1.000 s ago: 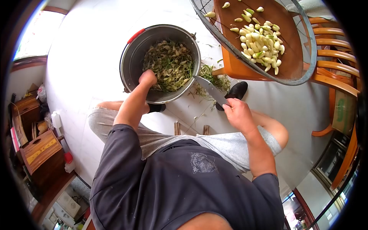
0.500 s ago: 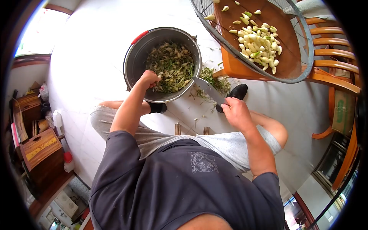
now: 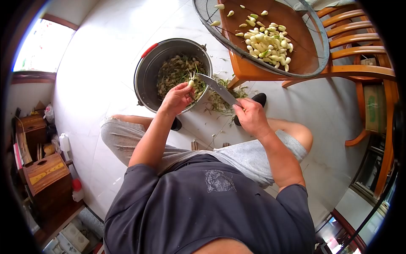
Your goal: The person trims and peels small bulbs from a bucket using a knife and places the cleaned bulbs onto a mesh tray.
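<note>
My left hand pinches a small white onion-like bulb over the near right side of the metal bucket. Thin roots stick up from the bulb's far end. In my right hand is a knife with a broad blade, its tip pointing at the bulb's root end and overlapping the bucket rim. Many untrimmed bulbs with green tops lie inside the bucket, whose handle carries a red grip.
A wide mesh basket of trimmed white bulbs rests on a wooden chair at upper right. Green trimmings litter the floor beside the bucket, near my shoe. Wooden drawers stand far left.
My left hand has come up from the bulbs in the bucket and now holds one bulb near the knife tip. The knife has shifted slightly left. The whole view has shifted a little.
</note>
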Action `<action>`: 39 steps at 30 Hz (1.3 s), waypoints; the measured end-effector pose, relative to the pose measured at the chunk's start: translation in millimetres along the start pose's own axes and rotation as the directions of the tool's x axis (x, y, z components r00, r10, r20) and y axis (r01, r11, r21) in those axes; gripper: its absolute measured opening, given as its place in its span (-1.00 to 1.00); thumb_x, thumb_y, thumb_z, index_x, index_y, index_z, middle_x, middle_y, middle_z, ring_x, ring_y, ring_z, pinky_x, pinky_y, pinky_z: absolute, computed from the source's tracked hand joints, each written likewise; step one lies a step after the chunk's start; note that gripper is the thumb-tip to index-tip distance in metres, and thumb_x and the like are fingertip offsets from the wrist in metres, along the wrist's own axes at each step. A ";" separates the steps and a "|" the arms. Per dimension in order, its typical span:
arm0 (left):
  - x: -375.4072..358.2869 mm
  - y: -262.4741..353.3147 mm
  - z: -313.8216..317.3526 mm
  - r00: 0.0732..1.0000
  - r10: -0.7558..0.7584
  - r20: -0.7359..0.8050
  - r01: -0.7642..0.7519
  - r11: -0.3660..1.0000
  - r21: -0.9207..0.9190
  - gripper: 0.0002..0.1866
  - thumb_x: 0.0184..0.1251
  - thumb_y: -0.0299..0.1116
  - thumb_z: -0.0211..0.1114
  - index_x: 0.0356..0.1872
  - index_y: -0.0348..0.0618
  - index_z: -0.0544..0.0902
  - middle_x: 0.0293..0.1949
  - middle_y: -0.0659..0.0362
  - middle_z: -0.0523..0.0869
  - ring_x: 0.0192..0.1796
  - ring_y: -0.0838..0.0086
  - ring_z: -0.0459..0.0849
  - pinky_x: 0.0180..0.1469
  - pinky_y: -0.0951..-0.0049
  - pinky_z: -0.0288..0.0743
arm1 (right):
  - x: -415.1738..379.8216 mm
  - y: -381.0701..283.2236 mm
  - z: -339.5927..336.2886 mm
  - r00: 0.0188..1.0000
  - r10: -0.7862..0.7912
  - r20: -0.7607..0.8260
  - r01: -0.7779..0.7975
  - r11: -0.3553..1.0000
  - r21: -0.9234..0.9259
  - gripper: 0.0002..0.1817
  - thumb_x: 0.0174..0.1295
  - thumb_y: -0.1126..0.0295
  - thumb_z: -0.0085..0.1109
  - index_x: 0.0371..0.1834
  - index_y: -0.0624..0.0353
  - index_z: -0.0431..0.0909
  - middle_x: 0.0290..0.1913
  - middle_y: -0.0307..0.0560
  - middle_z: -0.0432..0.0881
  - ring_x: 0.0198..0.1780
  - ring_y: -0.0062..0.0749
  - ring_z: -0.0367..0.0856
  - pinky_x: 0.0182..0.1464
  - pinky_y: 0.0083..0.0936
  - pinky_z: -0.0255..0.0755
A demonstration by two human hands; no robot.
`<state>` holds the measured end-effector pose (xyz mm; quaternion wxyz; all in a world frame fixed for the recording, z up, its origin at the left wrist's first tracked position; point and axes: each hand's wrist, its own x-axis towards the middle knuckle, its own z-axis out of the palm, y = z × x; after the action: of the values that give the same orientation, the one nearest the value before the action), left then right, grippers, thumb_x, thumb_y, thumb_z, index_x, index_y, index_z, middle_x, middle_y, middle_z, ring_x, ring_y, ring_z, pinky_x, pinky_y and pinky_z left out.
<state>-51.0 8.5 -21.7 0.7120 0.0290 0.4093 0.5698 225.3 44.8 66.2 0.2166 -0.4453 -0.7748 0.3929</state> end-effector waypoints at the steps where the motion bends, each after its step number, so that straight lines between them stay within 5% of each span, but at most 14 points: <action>1: 2.2 -2.3 -2.1 1.000 0.013 -0.004 -0.013 1.000 0.001 -0.84 0.31 -0.52 0.22 -0.11 -0.22 0.55 -0.24 0.16 0.64 -0.22 0.50 0.62 -0.21 0.53 0.51 | 0.0 1.1 -0.4 1.000 -0.007 -0.006 0.007 1.000 0.001 -0.81 0.18 0.44 0.12 -0.22 0.33 0.59 -0.36 0.09 0.59 -0.31 -0.06 0.58 -0.22 -0.35 0.43; 6: -5.3 -4.6 13.1 0.998 0.058 -0.017 -0.058 0.998 0.013 -0.75 0.26 -0.55 0.27 -0.05 -0.24 0.52 -0.16 0.11 0.63 -0.21 0.47 0.63 -0.23 0.53 0.52 | 0.2 3.4 0.3 0.999 -0.029 -0.012 0.029 0.999 0.014 -0.80 0.18 0.43 0.12 -0.21 0.32 0.60 -0.36 0.09 0.59 -0.30 -0.07 0.58 -0.21 -0.35 0.44; 9: -8.0 -4.8 21.5 0.982 0.107 -0.154 -0.088 0.988 0.127 -0.72 0.28 -0.55 0.24 0.01 -0.26 0.50 -0.19 0.08 0.65 -0.25 0.48 0.63 -0.29 0.55 0.52 | 1.7 0.1 1.2 0.999 -0.035 -0.006 0.035 0.999 -0.003 -0.79 0.18 0.40 0.10 -0.21 0.28 0.61 -0.30 0.09 0.62 -0.23 0.01 0.59 -0.16 -0.26 0.48; 12: -0.6 -2.1 6.9 0.987 0.105 -0.125 -0.063 0.952 0.300 -0.74 0.29 -0.55 0.21 0.00 -0.31 0.51 -0.24 0.05 0.66 -0.30 0.48 0.64 -0.33 0.57 0.52 | 3.8 -0.1 1.8 0.999 -0.033 0.000 0.033 0.999 -0.009 -0.80 0.17 0.40 0.10 -0.22 0.27 0.61 -0.30 0.09 0.62 -0.23 0.01 0.59 -0.16 -0.27 0.48; 18: -0.1 -2.2 -2.4 0.995 0.029 -0.093 0.001 0.952 0.305 -0.80 0.29 -0.53 0.20 -0.09 -0.34 0.56 -0.29 0.07 0.67 -0.34 0.48 0.64 -0.33 0.57 0.51 | 5.5 -2.4 1.4 0.999 -0.024 0.021 0.024 1.000 -0.016 -0.80 0.17 0.41 0.10 -0.22 0.27 0.61 -0.30 0.09 0.62 -0.23 0.01 0.59 -0.15 -0.26 0.48; 24: -6.9 2.7 10.0 0.991 -0.079 0.110 0.045 0.959 0.280 -0.83 0.29 -0.52 0.21 -0.11 -0.28 0.57 -0.33 0.16 0.64 -0.29 0.50 0.62 -0.27 0.51 0.48 | 7.1 0.3 6.4 0.996 -0.081 -0.025 0.080 0.995 -0.054 -0.81 0.18 0.43 0.12 -0.20 0.26 0.61 -0.31 0.06 0.61 -0.26 -0.03 0.60 -0.19 -0.30 0.48; 39: -10.6 -21.3 34.6 0.983 -0.014 0.182 -0.021 0.982 0.186 -0.85 0.39 -0.41 0.16 -0.18 -0.28 0.61 -0.31 0.18 0.66 -0.30 0.52 0.58 -0.20 0.49 0.49 | 5.6 -3.5 13.5 0.962 -0.268 -0.046 0.246 0.930 -0.274 -0.74 0.09 0.51 0.19 -0.12 0.20 0.59 -0.24 -0.04 0.60 -0.30 -0.14 0.62 -0.26 -0.38 0.52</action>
<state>-13.1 6.9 -3.7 0.7396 0.1486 0.3941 0.5250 211.4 42.9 60.8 0.2363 -0.3811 -0.8624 0.2349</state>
